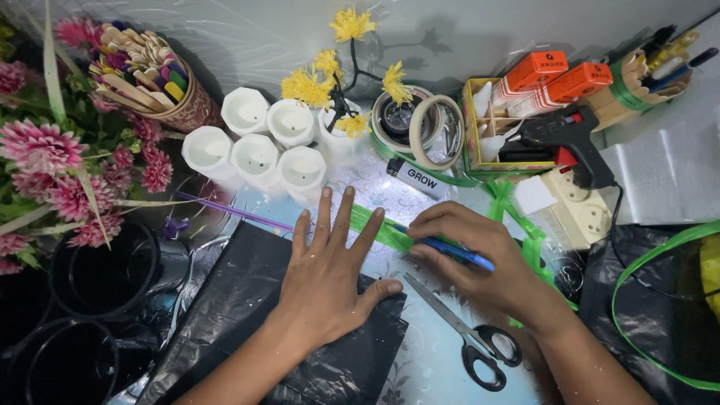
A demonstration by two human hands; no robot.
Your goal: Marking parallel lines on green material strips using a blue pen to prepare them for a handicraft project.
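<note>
My left hand (326,270) lies flat with fingers spread, pressing on a black plastic sheet (247,315) and the near end of a green ribbon strip (379,229). My right hand (480,259) grips a blue pen-like tool (457,253), its tip resting on the green strip. Black-handled scissors (469,334) lie on the table just below my right hand.
Several white candle holders (255,142), yellow paper flowers (334,75), tape rolls (427,127), a lighter (416,178), a black glue gun (566,139), a power strip (581,206), a cup of craft sticks (150,71), pink flowers (52,165) and black pots (105,277) surround the work area.
</note>
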